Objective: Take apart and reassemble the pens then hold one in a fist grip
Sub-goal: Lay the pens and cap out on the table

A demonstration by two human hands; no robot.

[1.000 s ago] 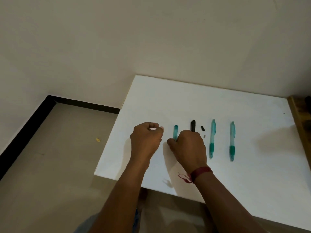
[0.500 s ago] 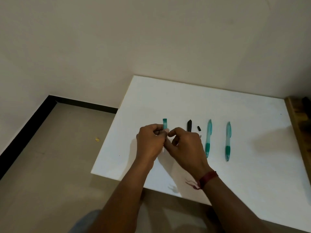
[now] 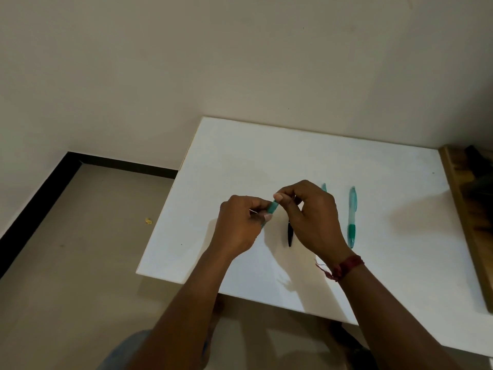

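Plain beige walls [image 3: 240, 62] stand behind a white tabletop [image 3: 400, 276]. A tan floor [image 3: 80, 263] with a black strip along the wall lies to the left. A small yellow scrap [image 3: 148, 221] sits on the floor.

Both hands are up over the tabletop, close together. They hold a short teal pen piece [image 3: 273, 206] between them. The left hand [image 3: 240, 228] has its fingers curled and pinches the near end of the piece. The right hand [image 3: 312, 217] pinches the far end with its thumb and a finger. The piece tilts, with its far end higher and more to the right.

A black pen part [image 3: 290, 235] lies on the tabletop just under the right hand. A half-hidden teal pen [image 3: 323, 187] pokes out from behind that hand, and only its far tip shows. A whole teal pen [image 3: 352, 217] lies to the right, well apart from the hands. It points near to far.

A red thread band [image 3: 345, 267] is tied on the right wrist. A brown wooden edge [image 3: 464, 209] runs along the right side of the tabletop.
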